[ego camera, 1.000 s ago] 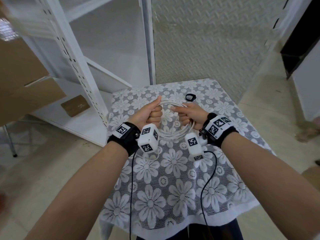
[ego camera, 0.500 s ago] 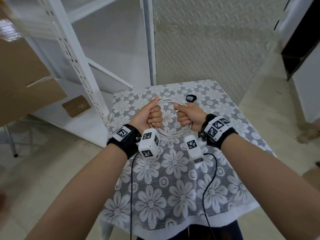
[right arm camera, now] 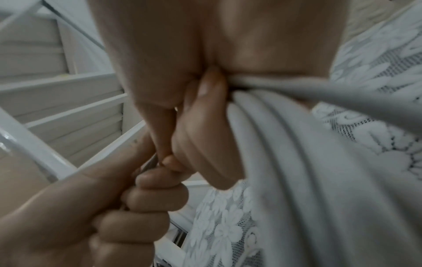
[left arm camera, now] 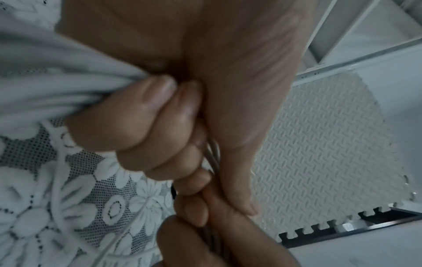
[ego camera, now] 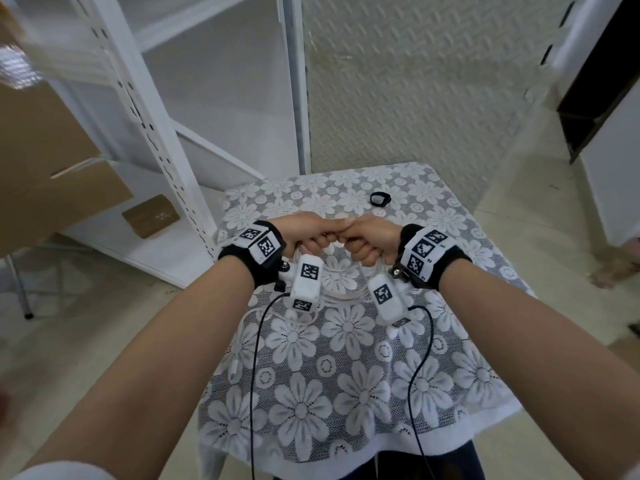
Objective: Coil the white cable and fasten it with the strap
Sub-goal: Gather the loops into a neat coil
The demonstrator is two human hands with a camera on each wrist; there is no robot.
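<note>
Both hands meet over the middle of the table, thumbs touching. My left hand and right hand each grip the white cable, whose coiled loops hang below the fists. In the left wrist view the curled fingers clamp a bundle of strands. In the right wrist view several strands run out of the right fist. A loose cable end trails over the cloth at the left. The black strap lies as a small loop on the table behind the hands, untouched.
The small table carries a white lace flower cloth. A white metal shelf rack stands left of it with cardboard boxes. A patterned white panel rises behind. Thin black sensor wires hang from both wrists.
The hands have come together from either side of the coil, so the round loop is now squeezed narrow and held at the top. The view has tilted down slightly.
</note>
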